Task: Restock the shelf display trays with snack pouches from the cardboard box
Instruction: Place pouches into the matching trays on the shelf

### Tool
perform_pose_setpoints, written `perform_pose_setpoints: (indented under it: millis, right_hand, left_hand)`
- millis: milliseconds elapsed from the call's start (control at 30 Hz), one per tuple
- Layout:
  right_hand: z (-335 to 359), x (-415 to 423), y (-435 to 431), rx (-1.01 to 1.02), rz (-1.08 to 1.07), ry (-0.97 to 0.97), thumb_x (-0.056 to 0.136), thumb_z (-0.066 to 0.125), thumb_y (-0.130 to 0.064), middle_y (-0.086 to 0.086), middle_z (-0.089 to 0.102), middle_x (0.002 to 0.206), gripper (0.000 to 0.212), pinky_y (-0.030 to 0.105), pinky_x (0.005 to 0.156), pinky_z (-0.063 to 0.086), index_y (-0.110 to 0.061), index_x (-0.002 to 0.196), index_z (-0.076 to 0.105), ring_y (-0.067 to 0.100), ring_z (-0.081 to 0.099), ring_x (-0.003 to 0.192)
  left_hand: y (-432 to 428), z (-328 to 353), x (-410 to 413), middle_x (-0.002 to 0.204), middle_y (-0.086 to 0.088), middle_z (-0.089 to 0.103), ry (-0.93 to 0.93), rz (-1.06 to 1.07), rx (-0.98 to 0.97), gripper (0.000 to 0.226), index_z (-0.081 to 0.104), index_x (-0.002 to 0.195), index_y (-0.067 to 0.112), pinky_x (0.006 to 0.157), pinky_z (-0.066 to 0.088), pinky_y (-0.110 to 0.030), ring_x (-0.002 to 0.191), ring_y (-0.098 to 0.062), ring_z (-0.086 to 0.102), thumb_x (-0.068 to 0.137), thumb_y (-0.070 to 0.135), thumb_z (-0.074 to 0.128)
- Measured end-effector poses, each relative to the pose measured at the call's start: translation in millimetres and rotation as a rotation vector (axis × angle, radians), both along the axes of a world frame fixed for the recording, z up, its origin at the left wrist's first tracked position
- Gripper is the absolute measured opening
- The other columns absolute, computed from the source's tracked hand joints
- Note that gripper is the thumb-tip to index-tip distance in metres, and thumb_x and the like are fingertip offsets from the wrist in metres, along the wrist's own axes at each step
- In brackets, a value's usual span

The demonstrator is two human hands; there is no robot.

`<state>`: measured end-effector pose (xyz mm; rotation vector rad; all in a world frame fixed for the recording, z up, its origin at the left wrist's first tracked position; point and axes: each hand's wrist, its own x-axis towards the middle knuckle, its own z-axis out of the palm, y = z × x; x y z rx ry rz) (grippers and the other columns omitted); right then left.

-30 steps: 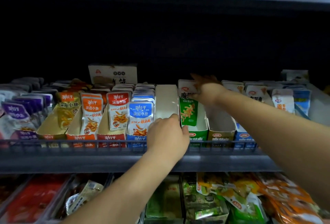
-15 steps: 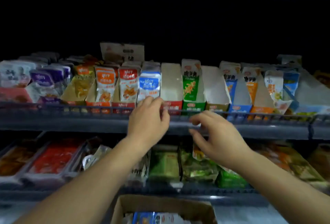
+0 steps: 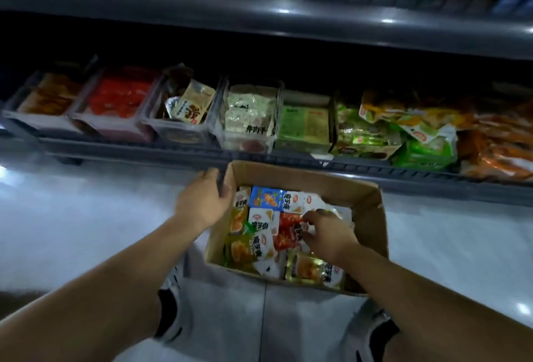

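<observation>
right fingers: the right fingers [image 3: 310, 217] are bent down onto a red pouch [image 3: 288, 236] in the middle of the heap. i cannot tell whether they have closed on it.
right hand: the right hand [image 3: 328, 234] is inside the cardboard box [image 3: 372, 217], reaching in from the near right side.
left hand: the left hand [image 3: 202, 203] grips the box's left wall near the far corner, thumb inside and fingers curled round the outside.
where the stock is: the snack pouches lie loose and overlapping in the box, which stands on the floor [image 3: 86, 217] just below the shelf [image 3: 173, 155]. a blue pouch [image 3: 265, 198] lies at the far side and yellow pouches [image 3: 242, 249] near left.
handling: probably light, soft and glossy, so likely to slip. best pinched by a flat sealed edge, or several gathered face to face.
writing: white panels carry dark chinese characters and a red oval logo, too blurred to read surely.
above: a clear tray [image 3: 248, 142] holds pale green packets with chinese print.
</observation>
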<state>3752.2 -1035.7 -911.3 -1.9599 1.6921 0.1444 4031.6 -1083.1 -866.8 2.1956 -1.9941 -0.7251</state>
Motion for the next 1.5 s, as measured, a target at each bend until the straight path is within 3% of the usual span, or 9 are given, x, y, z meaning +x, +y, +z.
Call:
perform_pose_setpoints:
  millis: [167,500,700,833,933,1033,1167,1367,1500]
  right_hand:
    - [-47,8,-17,0.027,-0.187,-0.06,0.096,0.055,-0.038,0.005,0.06,0.109,0.025,0.037,0.081,0.051,-0.019,0.11,0.064,0.027,0.059,0.103]
    - [-82,27,-59,0.009,-0.697,-0.179,0.09,0.069,-0.033,0.009,0.07,0.106,0.032,0.037,0.075,0.053,-0.02,0.116,0.057,0.032,0.066,0.096]
    - [-64,3,-42,-0.121,-0.726,-0.343,0.101,0.052,-0.026,0.002,0.067,0.107,0.014,0.034,0.073,0.054,-0.022,0.107,0.063,0.014,0.061,0.083]
    - [-24,-13,-29,-0.245,-0.71,-0.549,0.104,0.047,-0.02,-0.006,0.064,0.095,0.009,0.025,0.065,0.052,-0.023,0.102,0.056,0.007,0.062,0.083]
    - [5,-7,-34,-0.257,-0.649,-0.679,0.103,0.052,-0.019,-0.004,0.067,0.09,0.01,0.023,0.059,0.05,-0.023,0.098,0.06,0.009,0.063,0.076]
    - [21,12,-38,-0.174,-0.528,-0.798,0.1,0.058,-0.018,-0.002,0.071,0.09,0.013,0.03,0.069,0.059,-0.025,0.096,0.067,0.016,0.069,0.084]
    - [13,22,-42,-0.069,-0.519,-0.843,0.097,0.065,-0.025,-0.002,0.072,0.092,0.009,0.039,0.076,0.06,-0.033,0.096,0.069,0.02,0.071,0.086]
    - [-42,-32,-23,0.103,-0.578,-0.296,0.098,0.061,-0.026,0.0,0.069,0.117,0.024,0.03,0.082,0.053,-0.022,0.121,0.064,0.015,0.064,0.098]
    - [-66,-44,2,0.203,-0.61,-0.237,0.097,0.062,-0.035,0.003,0.057,0.124,0.032,0.032,0.083,0.054,-0.02,0.125,0.062,0.022,0.061,0.101]
  left_hand:
    - [9,-41,-2,0.129,-0.001,0.062,0.15,0.024,0.1,0.052,0.035,0.144,0.033,0.086,0.057,-0.045,0.101,-0.025,0.067,0.098,0.05,0.053]
    - [16,-69,-5,0.126,-0.004,0.063,0.178,0.062,0.027,0.06,0.019,0.148,0.033,0.082,0.058,-0.051,0.098,-0.024,0.065,0.101,0.042,0.055]
    - [17,-72,-6,0.139,-0.005,0.056,0.227,0.078,0.06,0.068,0.018,0.151,0.034,0.089,0.057,-0.051,0.111,-0.027,0.062,0.098,0.038,0.061]
    - [18,-65,-13,0.151,-0.01,0.039,0.13,0.054,-0.08,0.086,0.018,0.159,0.02,0.113,0.041,-0.052,0.137,-0.031,0.042,0.091,0.036,0.069]
    - [12,-49,-26,0.158,-0.005,0.038,0.215,-0.119,-0.211,0.074,0.033,0.156,0.019,0.121,0.032,-0.048,0.146,-0.024,0.033,0.095,0.051,0.059]
    - [5,-30,-41,0.137,0.006,0.064,0.66,-0.133,0.254,0.069,0.052,0.139,0.036,0.107,0.051,-0.046,0.126,-0.012,0.061,0.081,0.069,0.07]
    - [3,-31,-36,0.099,0.002,0.079,0.724,-0.017,0.29,0.01,0.07,0.101,0.03,0.087,0.061,-0.052,0.09,-0.016,0.076,0.096,0.022,0.072]
    - [2,-39,1,0.097,0.003,0.078,0.831,0.347,0.073,0.014,0.071,0.111,0.017,0.074,0.064,-0.032,0.079,-0.008,0.076,0.097,0.016,0.069]
    - [1,-44,11,0.103,0.002,0.079,0.841,0.338,0.099,0.023,0.071,0.119,0.016,0.076,0.064,-0.031,0.088,-0.013,0.078,0.097,0.021,0.07]
